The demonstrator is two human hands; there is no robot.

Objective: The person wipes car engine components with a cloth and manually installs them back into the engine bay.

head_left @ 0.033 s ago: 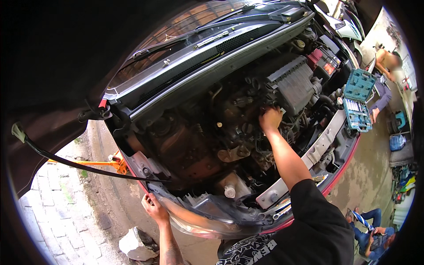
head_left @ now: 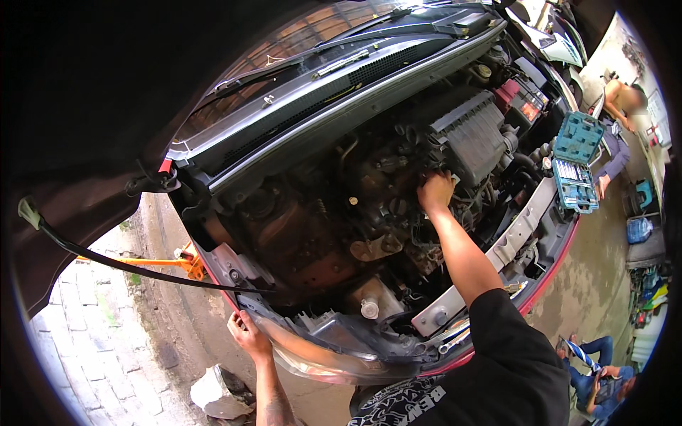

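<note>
Reaching deep into the engine bay (head_left: 298, 234), the right hand (head_left: 435, 192) has fingers curled, seemingly gripping something beside the grey engine cover (head_left: 472, 138). The left hand (head_left: 249, 334) clasps the headlight (head_left: 334, 344) corner with fingers closed, tight quarters all round.

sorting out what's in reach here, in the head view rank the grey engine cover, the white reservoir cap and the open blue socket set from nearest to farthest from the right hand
1. Grey engine cover: just up and right of the right hand, almost touching it.
2. White reservoir cap: below the hand, toward the front of the engine bay.
3. Open blue socket set: far right, resting on the car's front edge.
</note>
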